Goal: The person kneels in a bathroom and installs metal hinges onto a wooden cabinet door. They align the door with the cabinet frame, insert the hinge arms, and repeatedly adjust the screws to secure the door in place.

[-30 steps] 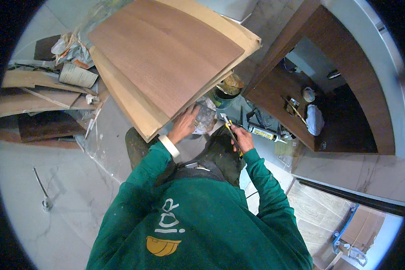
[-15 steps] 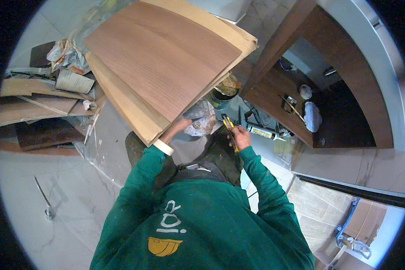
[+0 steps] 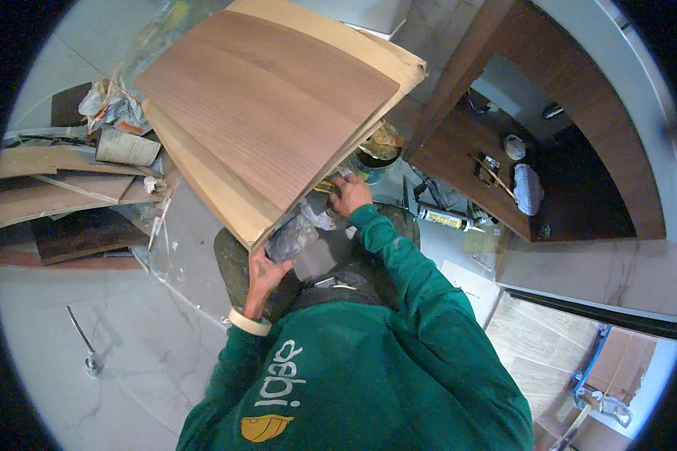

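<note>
My left hand (image 3: pixel 265 272) is by the near corner of the stacked boards, its thumb against a grey, crumpled-looking bundle (image 3: pixel 292 237) that it grips; some of its fingers are hidden. Around that wrist sits a cream roll of tape (image 3: pixel 250 323). My right hand (image 3: pixel 351 195) is closed on a yellow and black utility knife (image 3: pixel 324 186), held at the right edge of the boards; its blade end is out of sight. A brown wood-grain panel (image 3: pixel 271 98) lies on top of the stack, over cardboard (image 3: pixel 203 177).
Right of the boards stand a dark bucket (image 3: pixel 376 161), a sealant cartridge (image 3: pixel 444 219) and an open brown cabinet (image 3: pixel 496 180) with small items inside. Offcuts of board (image 3: pixel 68 180) and a round tin (image 3: pixel 128 146) lie at left. A metal rod (image 3: pixel 81 334) rises from the floor.
My right hand has moved left with the utility knife, up to the boards' edge. My left hand has drawn back toward me to the near corner, and the grey bundle is more exposed.
</note>
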Tool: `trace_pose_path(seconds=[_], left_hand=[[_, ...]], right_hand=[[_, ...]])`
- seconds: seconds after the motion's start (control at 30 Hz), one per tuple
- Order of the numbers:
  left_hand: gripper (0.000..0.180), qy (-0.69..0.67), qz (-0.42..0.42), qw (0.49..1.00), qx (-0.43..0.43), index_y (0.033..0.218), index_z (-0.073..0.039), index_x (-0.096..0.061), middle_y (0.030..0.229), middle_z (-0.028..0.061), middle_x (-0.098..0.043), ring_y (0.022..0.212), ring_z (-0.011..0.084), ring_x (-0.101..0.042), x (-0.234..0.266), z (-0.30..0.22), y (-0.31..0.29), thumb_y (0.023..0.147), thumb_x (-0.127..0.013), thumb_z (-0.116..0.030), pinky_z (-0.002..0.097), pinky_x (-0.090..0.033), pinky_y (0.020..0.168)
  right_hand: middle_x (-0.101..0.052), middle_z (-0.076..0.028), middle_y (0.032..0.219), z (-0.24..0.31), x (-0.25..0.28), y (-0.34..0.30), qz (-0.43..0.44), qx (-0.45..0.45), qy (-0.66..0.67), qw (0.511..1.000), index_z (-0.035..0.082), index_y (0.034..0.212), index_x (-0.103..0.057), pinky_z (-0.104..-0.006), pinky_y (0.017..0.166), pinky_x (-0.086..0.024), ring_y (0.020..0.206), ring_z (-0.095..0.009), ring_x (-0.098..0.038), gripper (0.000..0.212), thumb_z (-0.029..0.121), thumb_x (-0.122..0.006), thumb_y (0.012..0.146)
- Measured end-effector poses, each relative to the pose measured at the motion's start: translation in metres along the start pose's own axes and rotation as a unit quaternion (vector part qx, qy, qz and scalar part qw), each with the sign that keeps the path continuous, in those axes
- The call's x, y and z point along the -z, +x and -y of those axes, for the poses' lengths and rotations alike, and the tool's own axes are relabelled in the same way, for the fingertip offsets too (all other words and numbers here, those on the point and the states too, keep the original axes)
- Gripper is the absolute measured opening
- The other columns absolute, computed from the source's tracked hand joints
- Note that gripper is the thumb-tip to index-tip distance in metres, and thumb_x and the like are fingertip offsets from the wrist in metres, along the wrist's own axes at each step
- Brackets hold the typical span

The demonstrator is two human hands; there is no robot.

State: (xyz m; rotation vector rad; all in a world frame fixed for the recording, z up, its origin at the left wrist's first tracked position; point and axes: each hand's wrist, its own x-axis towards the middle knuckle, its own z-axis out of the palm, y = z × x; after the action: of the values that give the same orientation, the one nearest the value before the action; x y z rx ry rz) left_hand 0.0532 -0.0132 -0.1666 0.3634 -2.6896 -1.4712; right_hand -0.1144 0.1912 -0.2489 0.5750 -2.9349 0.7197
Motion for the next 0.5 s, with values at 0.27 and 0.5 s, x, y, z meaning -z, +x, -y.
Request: trace_pose_path(seconds=[0.27, 0.5], left_hand=[[0.076, 0.05, -0.025, 0.998, 0.027, 0.121, -0.004, -0.053, 0.112, 0.0149, -0.046, 0.106, 0.0319, -0.049, 0.006, 0.015, -0.034, 0.052, -0.082, -0.013, 0.0384, -0.042, 0.093], [0.078, 0.035, -0.012, 0.999, 0.017, 0.123, -0.004, -0.052, 0.115, 0.016, -0.045, 0.108, 0.0321, -0.047, -0.006, 0.006, -0.029, 0.053, -0.083, -0.014, 0.0408, -0.041, 0.094]], right_hand=[[-0.057, -0.017, 0.099, -0.002, 0.0, -0.039, -0.025, 0.016, 0.042, 0.999, 0.01, 0.108, -0.06, -0.0484, 0.076, -0.046, 0.088, -0.037, -0.057, 0.038, 0.027, -0.068, 0.075], [-0.056, -0.017, 0.09, 0.0, -0.023, -0.055, 0.032, 0.042, 0.02, 0.998, 0.007, 0.096, -0.059, -0.0492, 0.074, -0.046, 0.087, -0.038, -0.057, 0.026, 0.018, -0.063, 0.072]])
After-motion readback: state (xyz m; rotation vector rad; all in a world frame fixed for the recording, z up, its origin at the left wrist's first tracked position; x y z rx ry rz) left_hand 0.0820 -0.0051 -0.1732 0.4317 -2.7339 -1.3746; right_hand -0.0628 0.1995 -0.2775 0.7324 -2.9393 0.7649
